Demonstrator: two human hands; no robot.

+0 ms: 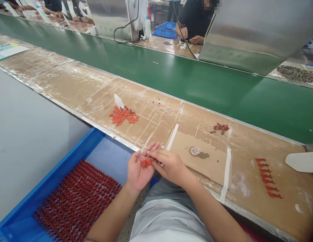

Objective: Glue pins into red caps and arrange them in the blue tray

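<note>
My left hand (137, 173) is turned palm up and cupped in front of my body, with a few small red discs (146, 162) lying in it. Over that palm, my right hand (171, 165) has its fingers pinched together beside the discs; what they hold, if anything, is hidden. On the bench beyond my left hand lies a loose pile of similar red discs (121, 116), with a white pointed piece (118, 101) at its back edge. A small clear cup (195, 151) stands on a cardboard sheet (179, 148) to the right of my hands.
Small dark-and-red parts (219, 127) lie heaped behind the cardboard. Several red pieces (269, 178) form a column at right. A blue crate (12, 215) at lower left holds rows of red parts (80, 198). Beyond the bench runs a green conveyor belt (171, 77); a co-worker's hands (190, 37) are across it.
</note>
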